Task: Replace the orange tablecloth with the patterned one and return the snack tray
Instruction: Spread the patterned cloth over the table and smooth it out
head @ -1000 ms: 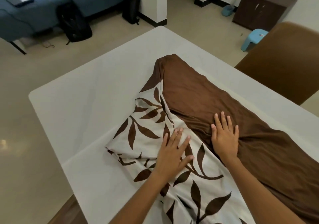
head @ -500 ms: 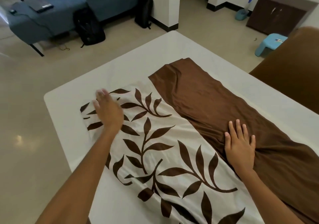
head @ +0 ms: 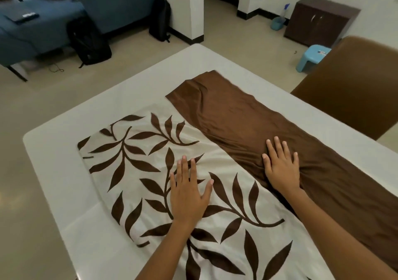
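two hands (head: pixel 189 195), one patterned tablecloth (head: pixel 226 232), two backpacks (head: pixel 89 40)

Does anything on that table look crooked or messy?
Yes. The patterned tablecloth covers only part of the white table and lies askew to its edges. Its brown band is wrinkled, bunching by the right hand.
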A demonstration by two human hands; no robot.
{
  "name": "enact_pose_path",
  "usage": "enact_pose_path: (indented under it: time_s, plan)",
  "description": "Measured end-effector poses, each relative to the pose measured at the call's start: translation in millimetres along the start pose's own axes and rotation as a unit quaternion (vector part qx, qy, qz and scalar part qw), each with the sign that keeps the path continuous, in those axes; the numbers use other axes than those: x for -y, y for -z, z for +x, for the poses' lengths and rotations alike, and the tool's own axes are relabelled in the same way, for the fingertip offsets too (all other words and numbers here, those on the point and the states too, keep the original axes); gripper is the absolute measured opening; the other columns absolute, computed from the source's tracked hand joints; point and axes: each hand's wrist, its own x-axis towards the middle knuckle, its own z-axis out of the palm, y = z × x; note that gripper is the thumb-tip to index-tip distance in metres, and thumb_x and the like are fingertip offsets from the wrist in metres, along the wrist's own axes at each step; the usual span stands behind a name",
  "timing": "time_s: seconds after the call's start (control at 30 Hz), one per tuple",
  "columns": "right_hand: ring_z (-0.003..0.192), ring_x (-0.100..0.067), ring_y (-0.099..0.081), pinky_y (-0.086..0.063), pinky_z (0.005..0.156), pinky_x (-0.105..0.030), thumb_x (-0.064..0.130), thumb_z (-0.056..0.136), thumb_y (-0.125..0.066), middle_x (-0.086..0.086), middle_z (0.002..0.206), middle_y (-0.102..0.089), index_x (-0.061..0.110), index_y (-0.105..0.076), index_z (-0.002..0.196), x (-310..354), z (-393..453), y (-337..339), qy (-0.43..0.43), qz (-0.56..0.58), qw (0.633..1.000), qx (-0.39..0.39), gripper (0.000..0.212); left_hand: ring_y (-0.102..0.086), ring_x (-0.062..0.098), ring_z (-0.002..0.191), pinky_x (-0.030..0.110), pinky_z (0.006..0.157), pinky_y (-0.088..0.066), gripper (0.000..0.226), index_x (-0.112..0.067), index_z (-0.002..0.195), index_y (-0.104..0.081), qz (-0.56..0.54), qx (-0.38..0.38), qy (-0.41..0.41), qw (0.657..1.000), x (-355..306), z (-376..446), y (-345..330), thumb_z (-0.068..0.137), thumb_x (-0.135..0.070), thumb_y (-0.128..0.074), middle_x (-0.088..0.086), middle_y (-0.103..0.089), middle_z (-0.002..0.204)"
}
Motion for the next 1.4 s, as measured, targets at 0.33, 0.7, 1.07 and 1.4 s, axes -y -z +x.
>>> enact_pose_path:
  time_s: [0.33, 0.7, 1.07, 1.4]
  plan:
    - [0.145, -0.023, -0.017, -0.017, 0.113, -0.056, 0.059, 0.095, -0.008, -0.002, 0.158, -0.014, 0.03, -0.031, 0.145, 32.8, -117.0, 19.0, 0.004, 0.014, 0.999, 0.033, 0.062, -0.006, 0.023, 0.147, 0.042, 0.118, -0.008, 0.081, -0.017, 0.151, -0.017, -0.024, -0.039, -0.006, 0.999, -8.3, 51.5, 1.1, 0.088, -0.068, -0.027, 0.007, -0.009, 0.159]
    - [0.146, -0.011, -0.004, -0.009, 0.111, -0.039, 0.057, 0.096, -0.006, 0.01, 0.159, -0.003, 0.034, -0.015, 0.148, -50.7, -389.3, 30.9, -0.083, 0.005, 0.996, 0.015, 0.058, -0.019, 0.032, 0.143, 0.053, 0.114, -0.019, 0.058, -0.002, 0.146, -0.027, -0.027, -0.017, -0.187, 0.982, -48.0, -25.0, 5.7, 0.098, -0.03, -0.041, 0.018, -0.02, 0.155]
    - [0.146, -0.023, -0.01, -0.012, 0.115, -0.047, 0.049, 0.098, -0.022, -0.005, 0.16, -0.009, 0.022, -0.019, 0.151, -118.8, -519.2, 18.6, -0.155, 0.062, 0.986, 0.028, 0.06, -0.008, 0.025, 0.146, 0.042, 0.117, -0.005, 0.066, -0.015, 0.15, -0.02, -0.044, 0.174, -0.287, 0.941, -141.0, -346.0, -25.6, 0.095, -0.05, -0.028, 0.009, -0.01, 0.159]
    - [0.146, -0.016, -0.009, -0.012, 0.113, -0.042, 0.051, 0.095, -0.033, 0.001, 0.16, -0.01, 0.022, -0.019, 0.151, -140.6, -609.4, 21.2, -0.093, 0.064, 0.993, 0.029, 0.064, 0.0, 0.023, 0.147, 0.043, 0.117, -0.003, 0.078, -0.014, 0.151, -0.019, -0.021, 0.145, -0.26, 0.954, -150.8, -368.1, -20.6, 0.09, -0.062, -0.011, 0.007, -0.005, 0.159]
